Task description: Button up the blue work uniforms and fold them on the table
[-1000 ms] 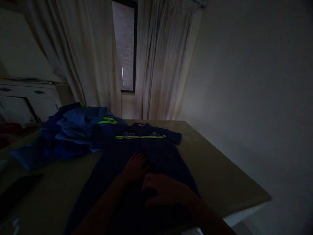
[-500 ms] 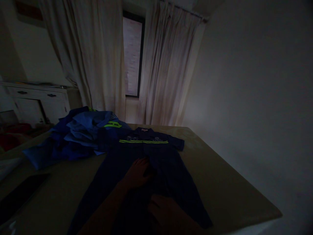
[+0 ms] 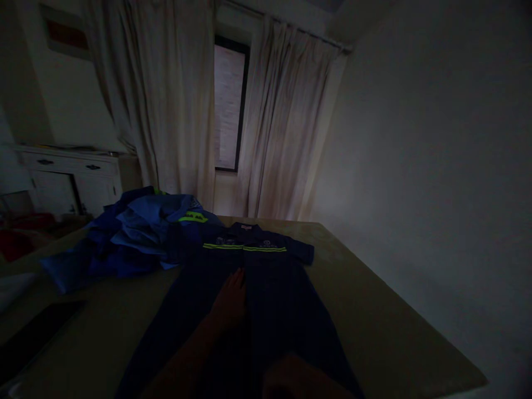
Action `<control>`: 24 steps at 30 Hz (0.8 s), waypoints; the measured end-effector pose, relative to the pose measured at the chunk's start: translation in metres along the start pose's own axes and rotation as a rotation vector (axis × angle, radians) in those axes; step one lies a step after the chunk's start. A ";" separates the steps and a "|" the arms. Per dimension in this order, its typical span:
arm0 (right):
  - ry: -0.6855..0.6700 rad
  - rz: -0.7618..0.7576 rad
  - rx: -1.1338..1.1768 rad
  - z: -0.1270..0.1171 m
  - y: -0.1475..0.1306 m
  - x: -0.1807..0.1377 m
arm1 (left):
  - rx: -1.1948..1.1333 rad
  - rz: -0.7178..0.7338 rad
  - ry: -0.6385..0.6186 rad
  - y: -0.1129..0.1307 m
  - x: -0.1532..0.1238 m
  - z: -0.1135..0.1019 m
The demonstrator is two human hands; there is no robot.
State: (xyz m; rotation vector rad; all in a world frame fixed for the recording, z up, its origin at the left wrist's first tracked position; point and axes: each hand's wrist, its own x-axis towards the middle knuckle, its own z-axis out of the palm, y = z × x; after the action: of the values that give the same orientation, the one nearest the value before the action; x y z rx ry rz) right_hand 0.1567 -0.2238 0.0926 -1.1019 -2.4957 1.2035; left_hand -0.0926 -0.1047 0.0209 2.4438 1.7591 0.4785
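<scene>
A dark navy short-sleeved work shirt (image 3: 291,299) lies spread on the table, its collar pointing away from me. Yellow-green striped bands cross the chest, with small light markings above them. My left hand (image 3: 231,299) rests flat on the shirt's front, left of the centre opening, fingers stretched toward the collar. Low in the picture, my right hand (image 3: 291,377) is over the lower right part of the shirt. Motion blur and darkness hide its fingers, so whether it grips the cloth cannot be made out.
A heap of blue garments (image 3: 141,233) is piled left of the shirt. A dark flat object (image 3: 39,338) lies at the table's left, near something pale (image 3: 14,288). The table (image 3: 374,321) runs close to the wall (image 3: 415,166) on the right. Curtains (image 3: 178,100) hang behind.
The right front of the shirt now lies smoother and straighter along the centre. My right hand has come down closer to me. My left hand stays on the front, fingers straighter.
</scene>
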 end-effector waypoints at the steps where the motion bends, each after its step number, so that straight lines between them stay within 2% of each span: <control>1: 0.017 0.007 -0.013 -0.005 -0.004 0.003 | 0.023 -0.020 -0.029 0.001 0.000 0.001; 4: 0.244 -0.021 -0.100 -0.023 -0.016 0.035 | 0.094 -0.049 -0.104 0.003 -0.003 0.005; 7: 0.413 -0.047 -0.194 -0.042 -0.016 0.097 | 0.145 -0.027 -0.159 0.007 -0.007 0.004; 9: 0.506 0.049 -0.263 -0.048 -0.006 0.141 | 0.171 -0.007 -0.190 0.010 -0.007 0.000; 13: 0.541 0.264 -0.303 -0.042 0.025 0.203 | 0.167 -0.052 -0.136 0.015 0.010 -0.015; 15: 0.590 0.286 -0.242 -0.037 0.039 0.216 | 0.131 -0.099 -0.068 0.016 0.022 -0.019; 18: 0.641 0.198 -0.204 -0.034 0.054 0.218 | 0.112 -0.179 0.049 0.016 0.033 -0.018; 20: 0.633 0.134 -0.190 -0.036 0.060 0.215 | 0.122 -0.209 0.103 0.015 0.032 -0.015; 24: 0.570 0.051 -0.099 -0.041 0.064 0.212 | 0.074 -0.194 0.128 0.007 0.024 -0.010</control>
State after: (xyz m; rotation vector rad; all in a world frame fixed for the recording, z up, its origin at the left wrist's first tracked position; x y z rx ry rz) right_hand 0.0579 -0.0286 0.0382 -1.3142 -2.1078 0.6520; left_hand -0.0822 -0.0856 0.0368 2.3030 2.0744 0.5706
